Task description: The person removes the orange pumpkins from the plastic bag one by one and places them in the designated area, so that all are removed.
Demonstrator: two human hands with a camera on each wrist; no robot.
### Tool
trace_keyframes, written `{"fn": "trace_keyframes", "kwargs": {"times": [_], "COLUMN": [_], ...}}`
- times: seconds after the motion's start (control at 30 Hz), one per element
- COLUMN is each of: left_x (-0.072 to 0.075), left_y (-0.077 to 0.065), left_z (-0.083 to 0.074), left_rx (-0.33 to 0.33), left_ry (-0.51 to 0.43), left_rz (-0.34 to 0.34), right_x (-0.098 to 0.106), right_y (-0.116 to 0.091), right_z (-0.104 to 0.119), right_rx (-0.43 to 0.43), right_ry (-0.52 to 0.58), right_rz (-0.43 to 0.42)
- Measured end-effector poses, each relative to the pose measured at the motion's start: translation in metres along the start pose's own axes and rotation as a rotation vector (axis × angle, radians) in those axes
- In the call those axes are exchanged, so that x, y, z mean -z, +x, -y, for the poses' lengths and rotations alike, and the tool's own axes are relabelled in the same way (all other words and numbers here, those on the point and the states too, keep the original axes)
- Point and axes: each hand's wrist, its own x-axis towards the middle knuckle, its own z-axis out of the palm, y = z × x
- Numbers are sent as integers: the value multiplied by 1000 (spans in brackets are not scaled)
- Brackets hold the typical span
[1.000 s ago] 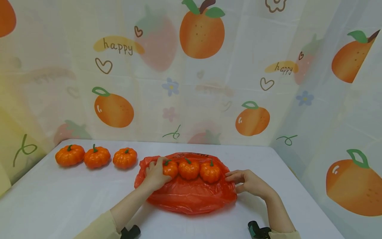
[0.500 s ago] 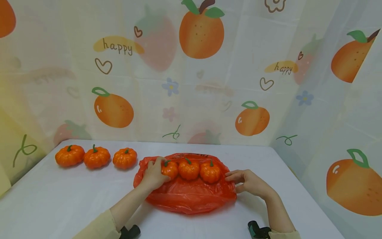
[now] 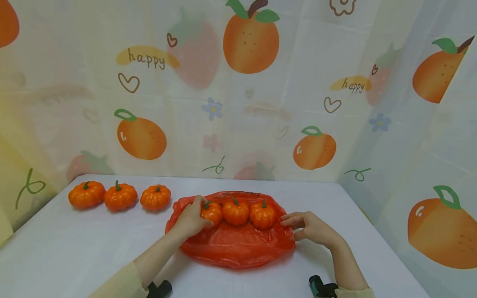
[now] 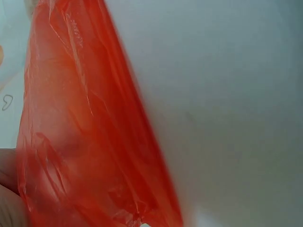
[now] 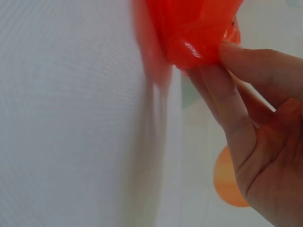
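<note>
A red plastic bag lies spread on the table, with a row of three small orange pumpkins on it. My left hand holds the leftmost of these, a pumpkin with a green stem, its thumb at the near side and fingers behind. The middle pumpkin and the right pumpkin stand beside it. At the bag's right end my right hand pinches the plastic; in the right wrist view its thumb lies over the red film, fingers below. Red plastic fills the left wrist view's left side.
On the back left of the white table sit three more pumpkins: a left one, a middle one and a right one. A fruit-printed curtain hangs behind and along the right side.
My left hand shifts slightly left, and the bag's left edge draws a little outward with it. My right hand stays in place.
</note>
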Motion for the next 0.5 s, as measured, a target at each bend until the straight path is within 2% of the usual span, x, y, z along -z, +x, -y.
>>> {"fn": "trace_keyframes", "kwargs": {"times": [0.2,0.5], "left_x": [3,6], "left_y": [-3,-6], "left_z": [-1,0], "left_rx": [-28,-32], "left_ry": [-27,-75], "left_rz": [7,29], "right_x": [-1,0], "right_y": [0,1], "right_z": [0,-1], "right_rx": [4,-4], "right_ry": [2,-16], "right_rz": [3,-3]}}
